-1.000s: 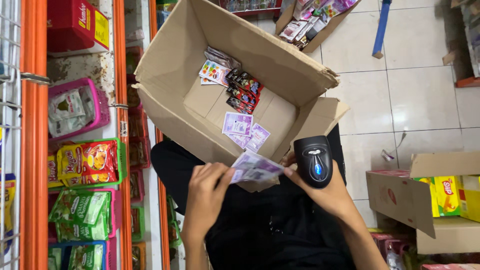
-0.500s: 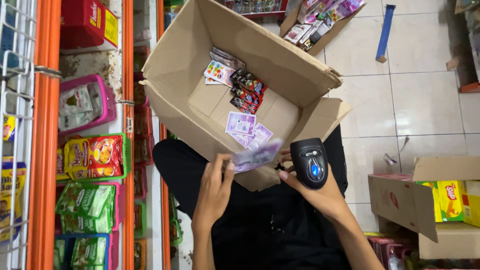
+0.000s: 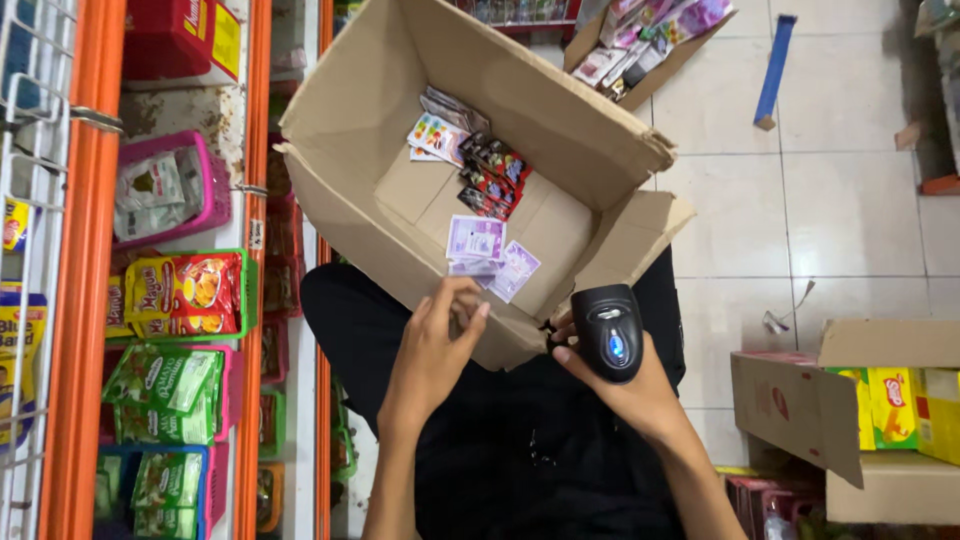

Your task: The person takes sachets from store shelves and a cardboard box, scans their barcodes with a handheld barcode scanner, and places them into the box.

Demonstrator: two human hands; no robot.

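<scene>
- The large brown corrugated cardboard box [image 3: 545, 215] rests tilted on the person's lap, open side up, its flaps spread and their edges bent and frayed.
- Inside, on the bare flat bottom, lie thin glossy sachets: a few pale purple sachets [image 3: 478, 240] near the lower wall, a row of dark red-and-black sachets [image 3: 490, 175] in the middle, and some white colourful sachets [image 3: 435, 135] toward the far wall.
- Much of the box floor between the sachets and the walls is uncovered cardboard.
- The left hand [image 3: 435, 350] is at the box's near rim, fingers loosely curled over the edge just below the purple sachets; whether it pinches anything I cannot tell.
- The right hand [image 3: 630, 385] is wrapped around a black, smooth plastic handheld barcode scanner [image 3: 607, 330], whose rounded head with a small blue light sits against the box's near corner.
- The person's black trousers [image 3: 520, 450] fill the space under both hands.
- To the left stands an orange metal shelf upright [image 3: 75, 330] with pink, green and blue plastic baskets of crinkly snack packets [image 3: 185, 290] close beside the box.
- To the right is pale tiled floor [image 3: 850, 210], open between the lap box and a second brown cardboard carton [image 3: 800, 410] holding yellow packets.
- Another carton of mixed packets [image 3: 650, 40] sits at the top edge, beside a blue flat strip [image 3: 772, 70] lying on the tiles.
</scene>
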